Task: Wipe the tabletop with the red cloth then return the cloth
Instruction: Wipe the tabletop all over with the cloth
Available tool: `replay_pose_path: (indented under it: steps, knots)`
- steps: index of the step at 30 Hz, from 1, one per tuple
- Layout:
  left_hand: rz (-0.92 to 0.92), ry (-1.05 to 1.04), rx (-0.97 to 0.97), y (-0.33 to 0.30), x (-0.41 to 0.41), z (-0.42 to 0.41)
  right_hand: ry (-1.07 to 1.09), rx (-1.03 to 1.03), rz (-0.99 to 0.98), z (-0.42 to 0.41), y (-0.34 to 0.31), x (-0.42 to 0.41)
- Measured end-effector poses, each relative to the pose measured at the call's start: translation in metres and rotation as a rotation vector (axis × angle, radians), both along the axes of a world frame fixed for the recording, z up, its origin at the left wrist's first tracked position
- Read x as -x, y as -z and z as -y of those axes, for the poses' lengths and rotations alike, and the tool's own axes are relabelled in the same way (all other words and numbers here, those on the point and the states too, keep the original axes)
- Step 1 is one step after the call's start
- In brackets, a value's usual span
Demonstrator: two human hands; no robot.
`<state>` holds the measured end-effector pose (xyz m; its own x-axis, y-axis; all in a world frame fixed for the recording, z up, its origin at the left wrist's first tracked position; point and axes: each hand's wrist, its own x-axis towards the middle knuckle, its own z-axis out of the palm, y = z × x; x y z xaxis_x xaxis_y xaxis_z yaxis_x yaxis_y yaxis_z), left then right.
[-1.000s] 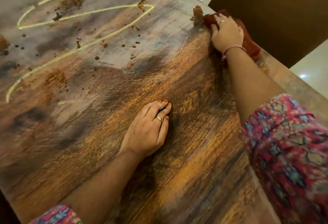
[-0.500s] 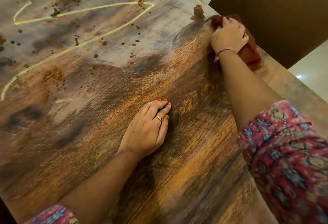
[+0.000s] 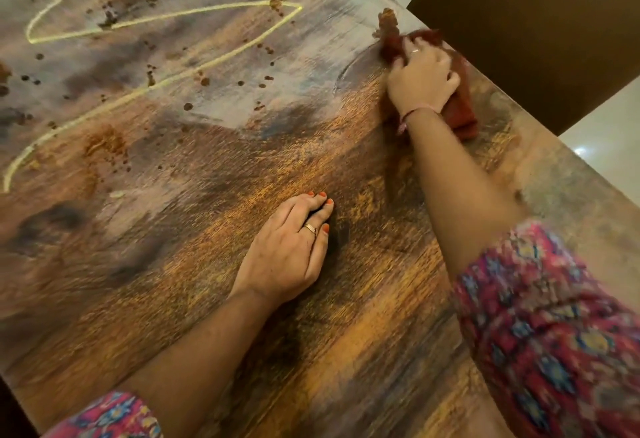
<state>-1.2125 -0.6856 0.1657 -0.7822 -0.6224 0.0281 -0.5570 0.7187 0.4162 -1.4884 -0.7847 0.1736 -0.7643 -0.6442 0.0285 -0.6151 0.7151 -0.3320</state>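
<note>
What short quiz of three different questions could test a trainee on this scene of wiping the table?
1. True or false: the left hand holds the crumpled red cloth.
2. Multiple choice: where does the right hand press the cloth? A) near the far right edge of the brown wooden tabletop; B) in the middle of it; C) off the table.
3. Fill in: the zigzag line of pale yellow sauce lies on the far ____ part of the tabletop.

Key: 1 false; 2 A; 3 left.

Red floral-patterned sleeves [image 3: 554, 340], orange-painted nails, ring [image 3: 310, 228], thin wrist thread [image 3: 412, 113].
</note>
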Motion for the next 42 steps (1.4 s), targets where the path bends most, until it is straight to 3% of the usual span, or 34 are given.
replay_pose_path:
  steps: [4, 6, 7, 11, 13, 15, 18, 20, 22, 25, 27, 28, 30, 34, 36, 38, 42]
  knots:
    - [0.009, 0.0, 0.01, -0.003, 0.001, -0.001, -0.789, 0.044, -0.009, -0.045, 0.011, -0.102]
    - [0.014, 0.003, 0.003, -0.003, 0.0, -0.001, -0.918, 0.033, -0.044, -0.051, 0.007, -0.097]
    - [0.017, 0.005, -0.004, -0.003, 0.0, 0.0, -0.804, 0.025, -0.067, -0.042, 0.007, -0.079]
    - [0.004, -0.008, -0.026, -0.003, 0.0, 0.0, 0.025, 0.017, 0.064, -0.016, -0.006, 0.0]
    - [0.007, -0.008, -0.02, -0.003, 0.001, 0.0, 0.051, -0.036, 0.022, -0.015, -0.007, -0.019]
    - [0.016, -0.008, -0.006, -0.003, 0.0, 0.001, -0.295, -0.042, -0.023, -0.019, -0.003, -0.067]
    - [0.041, -0.015, 0.003, -0.006, 0.0, 0.0, -1.042, -0.055, 0.051, -0.034, 0.003, -0.141]
    - [0.032, -0.021, -0.001, -0.007, 0.0, -0.001, -1.302, -0.115, 0.068, -0.027, -0.002, -0.139]
    - [0.005, -0.013, -0.01, -0.006, 0.0, 0.0, -1.127, -0.133, 0.033, -0.009, -0.005, -0.105]
    - [-0.007, -0.004, -0.012, -0.005, 0.0, 0.0, -0.425, -0.102, 0.02, -0.001, -0.003, -0.028]
    - [-0.013, 0.0, -0.015, -0.005, 0.0, 0.0, -0.11, -0.107, 0.026, -0.006, -0.004, -0.006]
    - [-0.012, 0.003, -0.017, -0.004, 0.0, 0.0, -0.087, -0.117, 0.015, -0.006, -0.004, -0.011]
    - [-0.004, 0.004, -0.005, -0.004, 0.0, 0.001, -0.272, -0.077, 0.006, -0.006, -0.003, -0.042]
    - [0.011, -0.001, 0.003, -0.005, 0.0, 0.0, -1.113, -0.035, -0.004, -0.03, 0.004, -0.127]
    - [0.014, -0.001, -0.004, -0.005, 0.001, 0.0, -1.254, -0.011, 0.016, -0.033, 0.001, -0.12]
    - [0.012, 0.001, -0.016, -0.004, 0.0, 0.0, -1.043, 0.049, 0.021, -0.024, 0.002, -0.081]
    - [0.0, 0.001, -0.03, -0.006, -0.001, -0.001, -0.228, 0.072, 0.026, -0.023, 0.0, 0.013]
